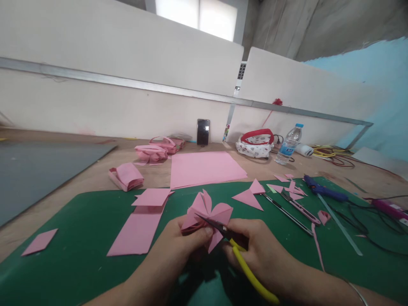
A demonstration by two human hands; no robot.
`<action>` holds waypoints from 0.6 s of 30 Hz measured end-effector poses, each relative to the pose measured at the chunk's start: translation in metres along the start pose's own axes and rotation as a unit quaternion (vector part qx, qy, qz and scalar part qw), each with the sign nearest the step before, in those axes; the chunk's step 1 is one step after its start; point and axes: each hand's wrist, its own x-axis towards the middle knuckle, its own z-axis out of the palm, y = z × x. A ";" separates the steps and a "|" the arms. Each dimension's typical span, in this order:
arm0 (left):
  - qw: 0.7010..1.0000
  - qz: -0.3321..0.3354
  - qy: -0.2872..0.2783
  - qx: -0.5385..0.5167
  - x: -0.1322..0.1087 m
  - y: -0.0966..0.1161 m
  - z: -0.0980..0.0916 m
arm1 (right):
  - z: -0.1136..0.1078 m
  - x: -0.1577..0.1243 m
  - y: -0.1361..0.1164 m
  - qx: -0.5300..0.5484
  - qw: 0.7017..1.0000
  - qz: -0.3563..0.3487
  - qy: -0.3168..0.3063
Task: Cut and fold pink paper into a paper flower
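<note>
Fingers of my left hand (188, 240) are closed around a pink paper flower (208, 212) with pointed, folded petals. My right hand (255, 242) grips yellow-handled pliers (251, 272), whose narrow dark jaws lie across the flower's middle, close to my left thumb. Whether the jaws pinch a petal I cannot tell. Below both hands spreads a green cutting mat (86, 272). To the left on it lie a folded pink paper strip (134, 231), a pink square piece (151, 197) and a small pink square (40, 242).
Pink sheets (204, 168) lie behind the mat, near folded pink paper pieces (126, 176). Rightward are paper scraps (248, 199), a pen (288, 214), a utility knife (301, 208) and a blue glue gun (325, 190) with cords. Farther back stand a phone (203, 131), pouch (255, 144) and water bottle (289, 144).
</note>
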 end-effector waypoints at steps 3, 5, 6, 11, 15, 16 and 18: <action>0.999 0.002 0.005 0.032 0.000 0.001 0.000 | -0.001 0.000 -0.001 -0.004 1.000 -0.001 0.002; 0.999 -0.001 0.005 0.046 -0.001 0.001 0.000 | -0.003 0.001 -0.002 -0.007 1.000 0.000 -0.003; 0.999 -0.003 0.006 0.051 -0.001 0.001 0.000 | -0.004 0.001 -0.002 -0.008 1.000 0.004 -0.010; 0.999 0.011 0.019 0.043 -0.002 0.002 0.000 | -0.014 -0.001 -0.006 -0.021 0.998 0.020 -0.056; 0.996 0.034 0.070 0.045 -0.004 0.009 0.002 | -0.023 -0.004 -0.010 -0.063 0.996 0.013 -0.066; 0.993 0.045 0.091 0.051 -0.005 0.010 0.002 | -0.023 -0.004 -0.010 -0.074 0.995 0.014 -0.064; 0.989 0.061 0.124 0.061 -0.007 0.012 0.004 | -0.023 -0.004 -0.011 -0.097 0.994 0.014 -0.051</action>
